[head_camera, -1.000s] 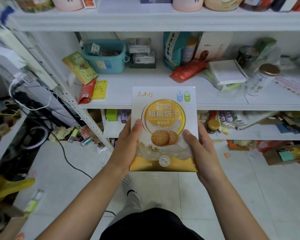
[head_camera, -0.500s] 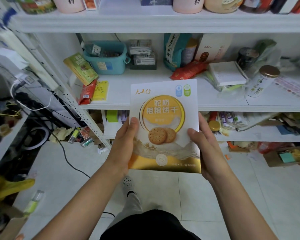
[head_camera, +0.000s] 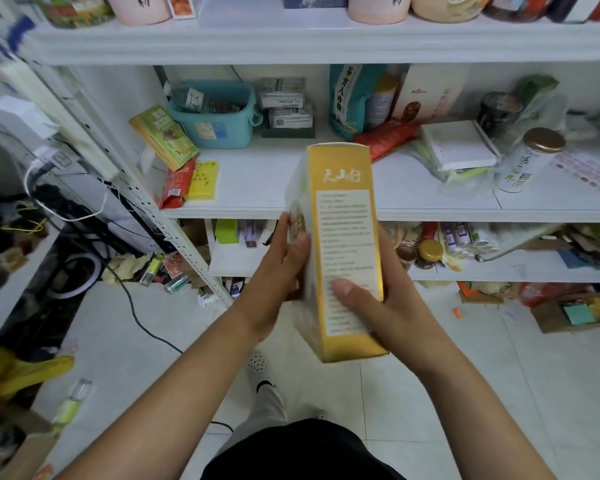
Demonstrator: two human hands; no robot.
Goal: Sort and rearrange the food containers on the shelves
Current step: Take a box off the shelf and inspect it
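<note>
The person holds a biscuit box (head_camera: 343,251) in front of the shelves, gold side panel with its printed label facing the camera; the left hand (head_camera: 274,271) presses flat, fingers together, against the box's left face; the right hand (head_camera: 385,306) wraps the lower right, thumb laid across the label; beyond, the middle shelf (head_camera: 264,188) carries a teal basket (head_camera: 219,116), a white box (head_camera: 459,145) and a gold-lidded jar (head_camera: 530,161).

I see biscuit box (head_camera: 343,251) upright, gold narrow side with white text panel facing me, before middle shelf (head_camera: 257,181).
</note>
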